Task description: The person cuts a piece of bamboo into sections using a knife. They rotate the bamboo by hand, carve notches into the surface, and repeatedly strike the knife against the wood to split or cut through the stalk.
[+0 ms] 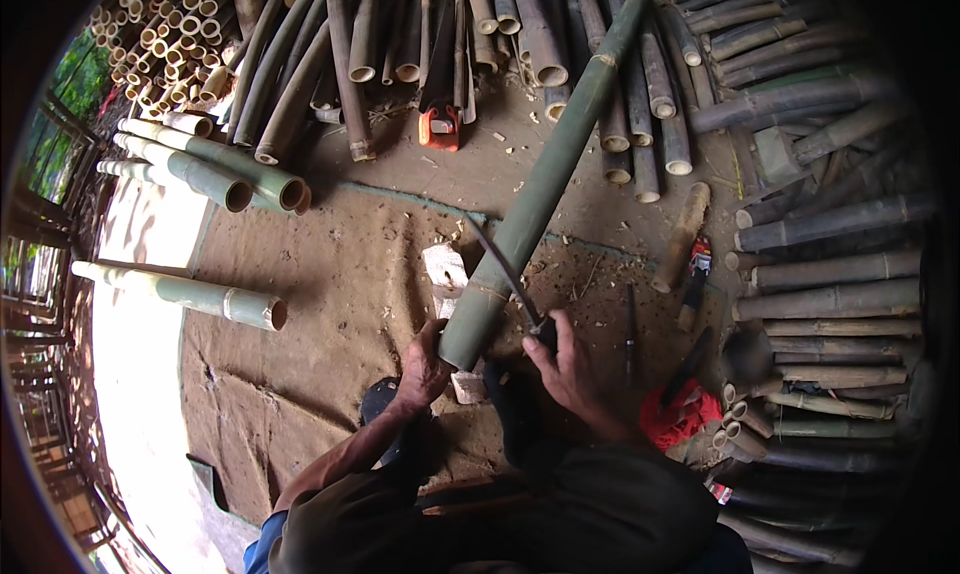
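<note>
Left hand [422, 366] clamped round near end of long green bamboo pole [545, 179] slanting over brown mat [330, 304], right hand [568, 359] closed on curved knife [505, 269] laid against it.

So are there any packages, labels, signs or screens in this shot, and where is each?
No signs or screens.
Small packet: on the ground at lower right, beside the red cloth; red and white, print too small to make out.
Nothing labelled shows on the green bamboo pole that the left hand steadies, nor on the knife in the right hand.
</note>
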Motion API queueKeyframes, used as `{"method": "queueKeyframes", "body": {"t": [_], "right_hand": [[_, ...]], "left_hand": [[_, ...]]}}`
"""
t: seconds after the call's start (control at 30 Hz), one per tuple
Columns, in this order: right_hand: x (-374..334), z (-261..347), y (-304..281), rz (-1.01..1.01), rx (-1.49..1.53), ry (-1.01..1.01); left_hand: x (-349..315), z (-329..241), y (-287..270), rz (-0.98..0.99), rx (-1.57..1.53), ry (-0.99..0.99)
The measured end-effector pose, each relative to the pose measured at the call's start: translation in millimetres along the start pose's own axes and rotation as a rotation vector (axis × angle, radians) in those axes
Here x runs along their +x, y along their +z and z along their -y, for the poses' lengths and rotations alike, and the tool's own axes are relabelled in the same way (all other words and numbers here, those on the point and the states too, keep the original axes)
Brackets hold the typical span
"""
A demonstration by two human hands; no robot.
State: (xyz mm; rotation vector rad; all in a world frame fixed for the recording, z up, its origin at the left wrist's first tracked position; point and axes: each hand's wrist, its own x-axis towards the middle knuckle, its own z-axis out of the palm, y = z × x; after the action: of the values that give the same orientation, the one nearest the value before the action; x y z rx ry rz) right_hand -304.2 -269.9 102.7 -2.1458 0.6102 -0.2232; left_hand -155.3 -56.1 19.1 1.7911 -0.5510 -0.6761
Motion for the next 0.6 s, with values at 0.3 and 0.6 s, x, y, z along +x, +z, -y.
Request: {"method": "queueKeyframes", "body": {"t": [0.3,0.6], "right_hand": [[15.7,10.4,1.2,0.233,-0.222,0.034],[28.7,-9.2,-12.8,-0.03,-0.286,-0.01]], "left_hand": [[-1.6,-4.4,3.3,-0.065,0.246,-0.048],[7.7,5.2,13.8,-0.053,0.102,-0.059]]}}
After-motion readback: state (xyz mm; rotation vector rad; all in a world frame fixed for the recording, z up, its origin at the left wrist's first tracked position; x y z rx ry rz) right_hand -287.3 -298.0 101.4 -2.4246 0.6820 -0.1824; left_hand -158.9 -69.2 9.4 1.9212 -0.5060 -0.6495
